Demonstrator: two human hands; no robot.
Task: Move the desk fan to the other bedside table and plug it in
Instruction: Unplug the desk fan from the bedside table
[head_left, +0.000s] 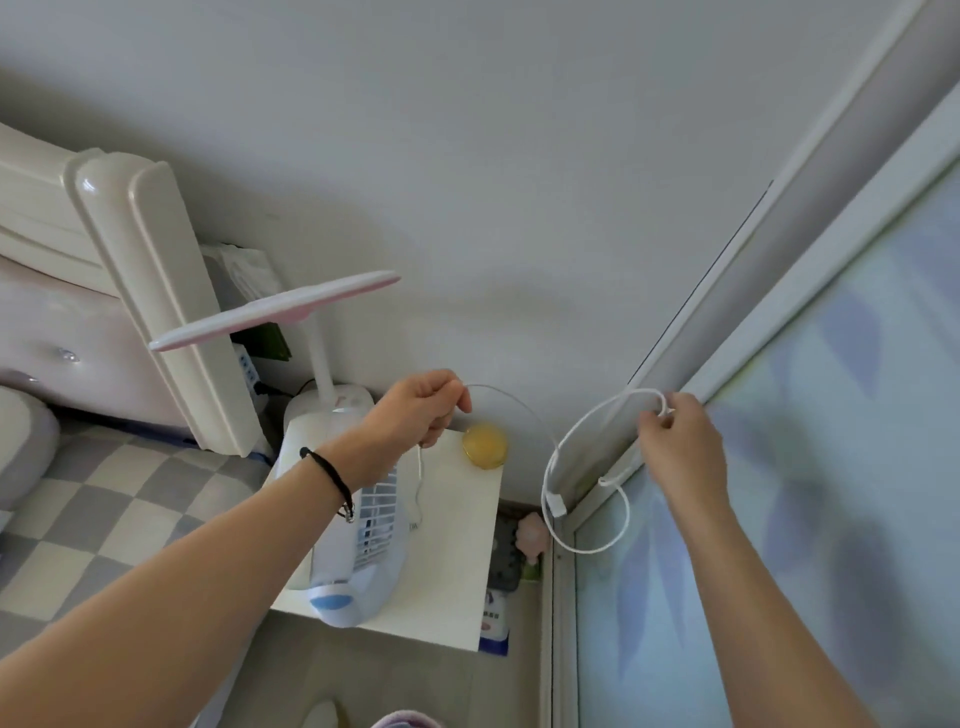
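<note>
Fan (363, 545) in pale blue and white lies on the white table (457, 561) beside the bed (78, 493), its upper part hidden behind the left forearm, so only the grille and the base show. A thin white cable (550, 467) runs from near the fan up into the left hand (421, 405), arcs across to a small white plug (555, 505) hanging in the air, and loops on up to the right hand (680, 441). Left fingers are curled tight on the cable; right fingers pinch a gathered loop of it near the window frame (779, 312). Where the cable joins the fan is hard to make out. A pink-edged desk lamp (280, 312) stands at the table's back corner, its base partly covered by the left wrist, and a yellow round object (484, 444) sits at the far edge. Items on the floor between table and window are too blurred to identify.
</note>
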